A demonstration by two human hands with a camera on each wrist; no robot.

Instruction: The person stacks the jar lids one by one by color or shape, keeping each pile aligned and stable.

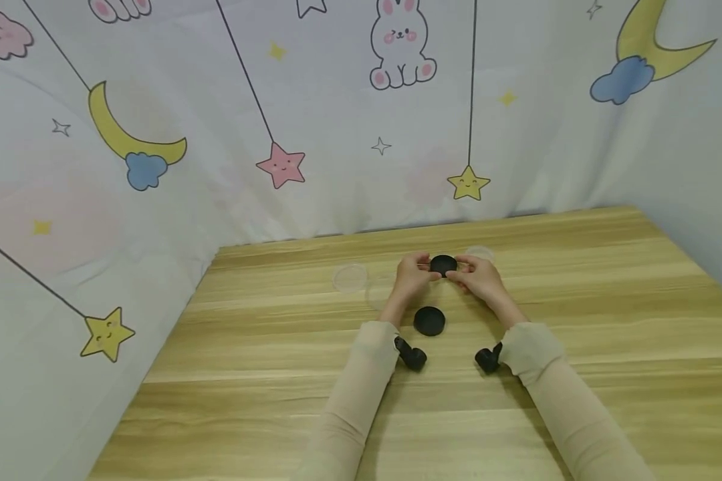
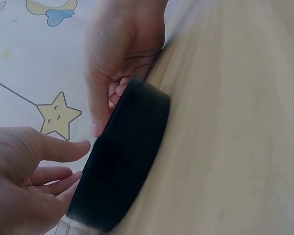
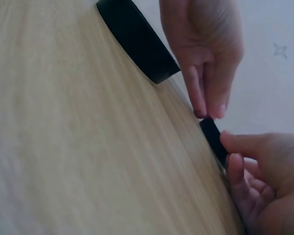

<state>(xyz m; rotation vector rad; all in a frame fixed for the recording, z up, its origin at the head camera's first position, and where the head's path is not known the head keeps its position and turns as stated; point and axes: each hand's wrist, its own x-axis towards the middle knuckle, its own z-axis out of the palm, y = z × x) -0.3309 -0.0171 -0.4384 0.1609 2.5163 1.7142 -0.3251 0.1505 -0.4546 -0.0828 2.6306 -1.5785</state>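
Observation:
At the far part of the table, my left hand (image 1: 413,274) and right hand (image 1: 480,275) pinch a thick black disc (image 1: 443,266) from opposite sides, thumbs toward the near edge. The right wrist view shows this disc (image 3: 213,139) low over the wood, fingertips of both hands on it. Closer to me lies a second black disc (image 1: 430,321), flat and untouched, between the forearms. In the left wrist view that nearer disc (image 2: 122,156) looms large with a sloping side and hides the held one.
Left of the left hand lies a clear round disc (image 1: 350,278), with another clear disc (image 1: 380,294) partly behind that wrist. A third clear disc (image 1: 478,253) lies beyond the right hand. A printed curtain (image 1: 337,200) hangs along the back of the wooden table (image 1: 247,387).

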